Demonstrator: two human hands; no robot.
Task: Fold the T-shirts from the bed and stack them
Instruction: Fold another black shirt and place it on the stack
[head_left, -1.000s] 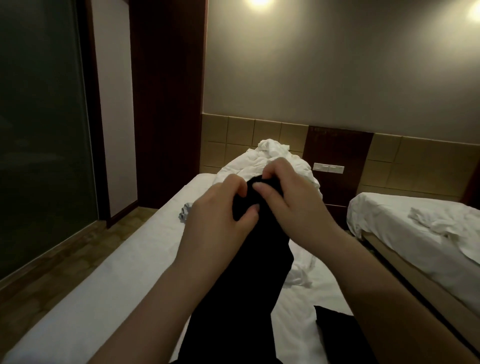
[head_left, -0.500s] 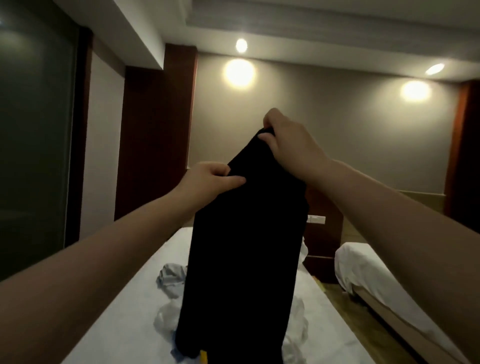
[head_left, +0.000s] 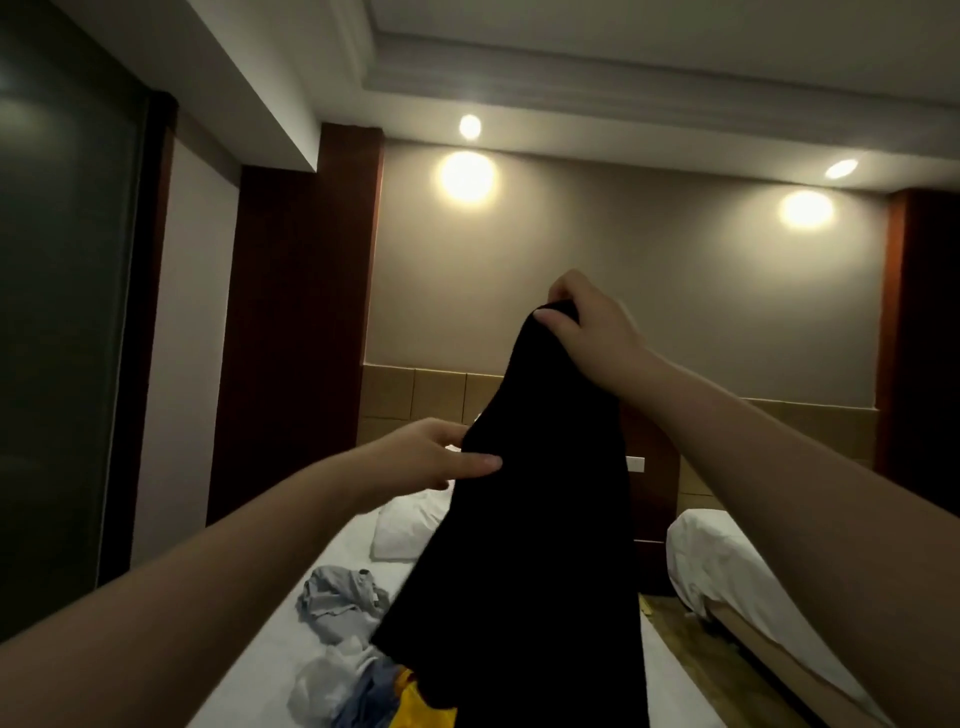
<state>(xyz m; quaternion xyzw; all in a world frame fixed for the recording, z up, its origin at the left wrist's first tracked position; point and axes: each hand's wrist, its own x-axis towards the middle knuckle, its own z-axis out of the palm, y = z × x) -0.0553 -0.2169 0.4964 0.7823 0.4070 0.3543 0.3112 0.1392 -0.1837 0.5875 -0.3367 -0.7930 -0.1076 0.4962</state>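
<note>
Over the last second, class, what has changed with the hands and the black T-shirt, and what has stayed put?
The right hand lifted the top of the black T-shirt from low over the bed to high above it. The left hand, earlier pinching beside the right, slid down the shirt's left edge and pinches it there. Both hands kept hold; the crumpled grey garment stayed on the bed.

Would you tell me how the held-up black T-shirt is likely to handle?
Probably floppy: the black T-shirt hangs limp from the right hand, sagging in a long drape. Likely light, since a fingertip pinch carries it. It may bunch when lowered, so the left hand at its edge helps.
</note>
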